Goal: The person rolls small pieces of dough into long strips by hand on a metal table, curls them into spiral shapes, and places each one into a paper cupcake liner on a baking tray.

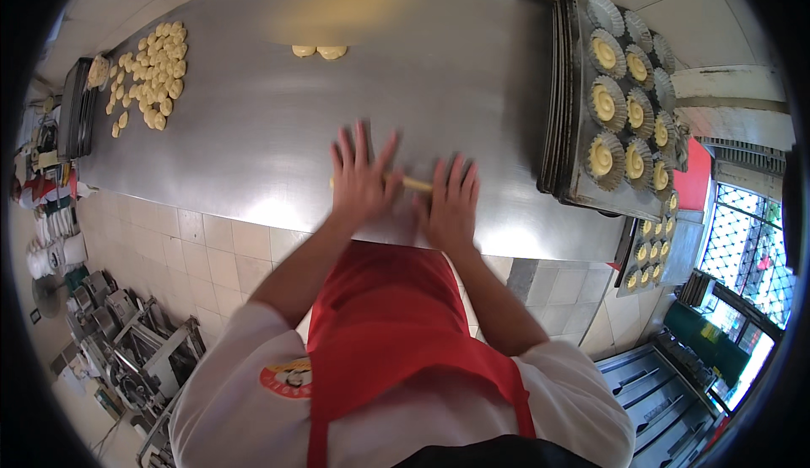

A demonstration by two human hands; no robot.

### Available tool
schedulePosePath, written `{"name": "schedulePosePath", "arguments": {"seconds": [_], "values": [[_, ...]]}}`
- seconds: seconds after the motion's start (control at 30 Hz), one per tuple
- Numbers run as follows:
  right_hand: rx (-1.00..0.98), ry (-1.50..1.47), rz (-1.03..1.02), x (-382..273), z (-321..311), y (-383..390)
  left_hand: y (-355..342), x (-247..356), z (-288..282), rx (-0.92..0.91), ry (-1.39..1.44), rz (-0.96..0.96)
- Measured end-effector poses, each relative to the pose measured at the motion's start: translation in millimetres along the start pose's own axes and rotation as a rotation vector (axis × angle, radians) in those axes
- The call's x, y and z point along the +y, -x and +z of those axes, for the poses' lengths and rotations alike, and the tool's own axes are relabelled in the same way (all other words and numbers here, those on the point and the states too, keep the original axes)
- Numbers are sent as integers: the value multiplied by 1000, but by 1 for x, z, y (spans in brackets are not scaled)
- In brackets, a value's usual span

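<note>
Both palms are down on a thin rope of dough [415,183] near the front of the steel table [253,131]. My left hand [363,183] covers part of it, fingers stretched and spread. My right hand [449,205] lies over its right part, fingers straight and slightly apart. Beyond them, a pair of rounded dough pieces [331,51] sits at the back, partly under a blurred yellowish patch that hides that area. At the left end is a spread of several small dough balls [160,72].
A tray stack [557,105] at the right carries fluted cups with coiled dough [603,101]. A lower tray of cups [650,249] sits beside it. Dark trays [78,105] stand at the left end. Metal machinery [143,358] is lower left; a window [742,240] is at right.
</note>
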State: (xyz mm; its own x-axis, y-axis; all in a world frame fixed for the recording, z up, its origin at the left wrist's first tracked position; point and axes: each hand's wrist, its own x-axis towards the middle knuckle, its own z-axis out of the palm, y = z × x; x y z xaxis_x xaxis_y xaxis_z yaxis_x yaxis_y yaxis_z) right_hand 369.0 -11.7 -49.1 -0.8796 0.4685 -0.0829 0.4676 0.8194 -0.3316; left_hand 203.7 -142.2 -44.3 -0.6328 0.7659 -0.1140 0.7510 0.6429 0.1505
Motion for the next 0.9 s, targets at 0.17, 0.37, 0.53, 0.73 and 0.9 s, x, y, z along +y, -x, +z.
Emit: {"name": "schedulePosePath", "arguments": {"seconds": [0.17,0.37,0.53,0.73,0.9], "values": [[267,156,162,37,-20,-171,-169,-39,-9,430,224,-14],[39,179,-41,22,1,-53,-51,-49,15,192,89,90],[-11,111,-3,-23,7,75,129,-58,-7,3,189,208],[143,37,171,-12,-21,82,104,-148,-12,-56,314,259],[-232,-529,-70,-116,-110,118,110,-134,-16,-259,1524,-258]]}}
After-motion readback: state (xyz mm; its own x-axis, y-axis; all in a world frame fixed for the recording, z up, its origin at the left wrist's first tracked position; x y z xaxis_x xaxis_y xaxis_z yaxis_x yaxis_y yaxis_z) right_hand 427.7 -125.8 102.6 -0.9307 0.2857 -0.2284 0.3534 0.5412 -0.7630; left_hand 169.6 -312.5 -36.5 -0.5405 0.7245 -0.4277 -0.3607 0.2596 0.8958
